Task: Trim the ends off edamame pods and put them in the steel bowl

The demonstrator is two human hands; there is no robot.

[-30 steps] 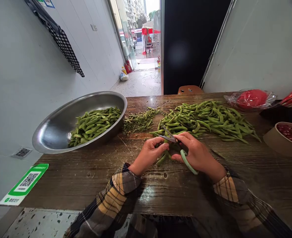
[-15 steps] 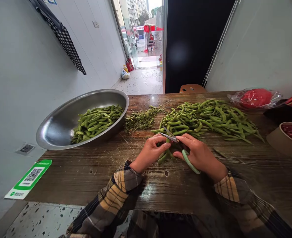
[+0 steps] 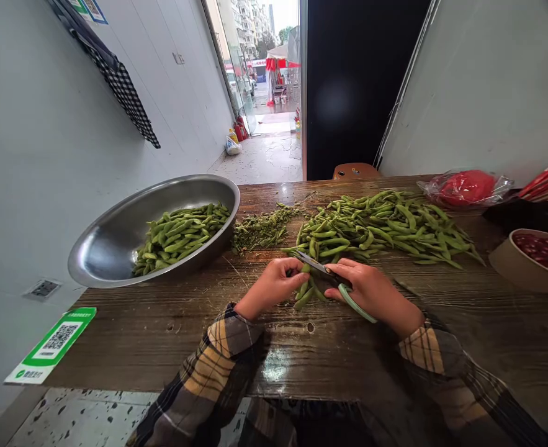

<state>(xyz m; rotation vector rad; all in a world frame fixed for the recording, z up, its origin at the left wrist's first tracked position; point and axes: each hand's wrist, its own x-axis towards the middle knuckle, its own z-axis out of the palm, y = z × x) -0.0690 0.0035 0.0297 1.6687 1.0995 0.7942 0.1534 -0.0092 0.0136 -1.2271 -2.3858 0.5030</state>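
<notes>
My left hand (image 3: 278, 282) pinches a green edamame pod (image 3: 306, 270) between thumb and fingers. Closed round the green-handled scissors (image 3: 354, 304) is my right hand (image 3: 371, 290), and the blades point left, just above the pod. A few pods (image 3: 305, 297) lie on the table under my hands. Beyond them spreads a large pile of edamame pods (image 3: 390, 223). To its left sits a heap of small trimmings (image 3: 262, 228). More pods (image 3: 180, 236) rest in a wide steel bowl (image 3: 110, 248), which is tilted on the table's left side.
The dark wooden table (image 3: 171, 347) bears a green QR-code card (image 3: 53, 344) at its left edge. On the right are a paper tub of dark red contents (image 3: 511, 264) and a red item in clear plastic (image 3: 469, 186). A doorway (image 3: 274, 93) opens beyond.
The scissor blades have come together, where they stood apart before. My left hand has shifted slightly left, and the whole view has moved a little.
</notes>
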